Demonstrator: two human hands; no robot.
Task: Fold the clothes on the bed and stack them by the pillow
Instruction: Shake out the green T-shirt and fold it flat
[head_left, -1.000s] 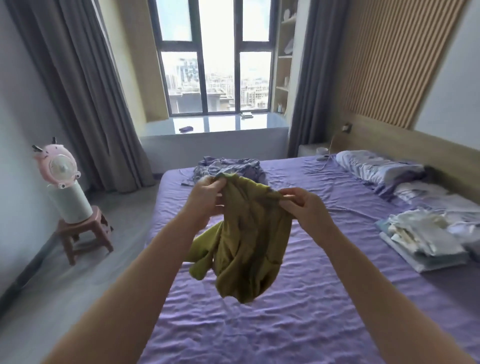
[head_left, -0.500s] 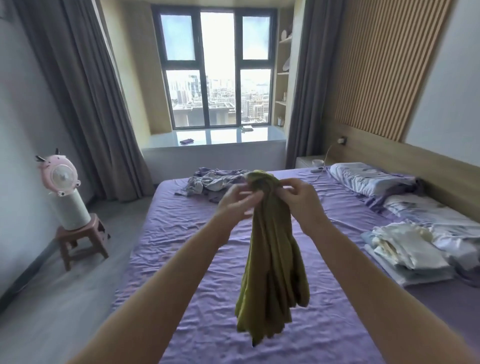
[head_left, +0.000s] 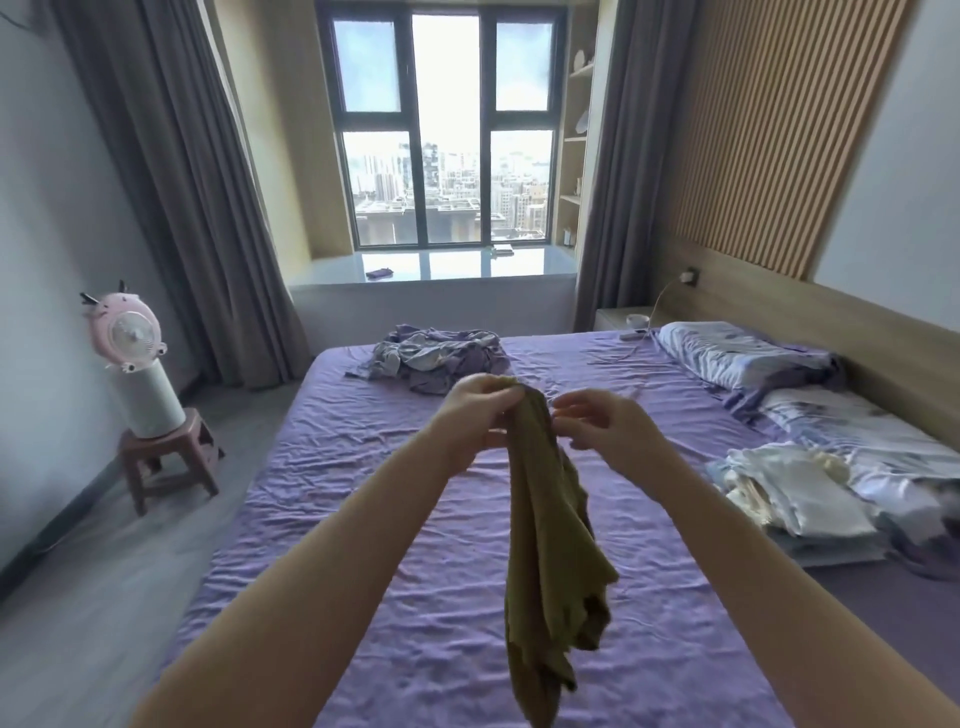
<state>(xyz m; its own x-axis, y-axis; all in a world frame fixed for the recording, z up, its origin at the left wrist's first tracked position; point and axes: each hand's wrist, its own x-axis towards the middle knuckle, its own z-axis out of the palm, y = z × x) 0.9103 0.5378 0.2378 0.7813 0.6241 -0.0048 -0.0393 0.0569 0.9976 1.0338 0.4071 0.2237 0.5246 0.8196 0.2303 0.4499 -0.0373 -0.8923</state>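
An olive-green garment (head_left: 545, 545) hangs in a long bunched strip above the purple bed (head_left: 363, 519). My left hand (head_left: 478, 410) grips its top end. Just right of that top end, my right hand (head_left: 602, 426) has loosely spread fingers and holds nothing that I can see. A crumpled heap of purple and grey clothes (head_left: 431, 356) lies at the far end of the bed. A stack of folded pale clothes (head_left: 789, 493) sits on the right side, next to the pillows (head_left: 737, 353).
A second pillow (head_left: 857, 431) lies against the wooden headboard behind the stack. Left of the bed, a pink fan (head_left: 124, 332) stands on a small stool (head_left: 166, 457) on the grey floor. A window ledge runs beyond the bed's far end.
The garment went from spread between both hands to gathered into one hanging strip. My right hand has let go of it and drawn slightly to the right; my left hand keeps the top.
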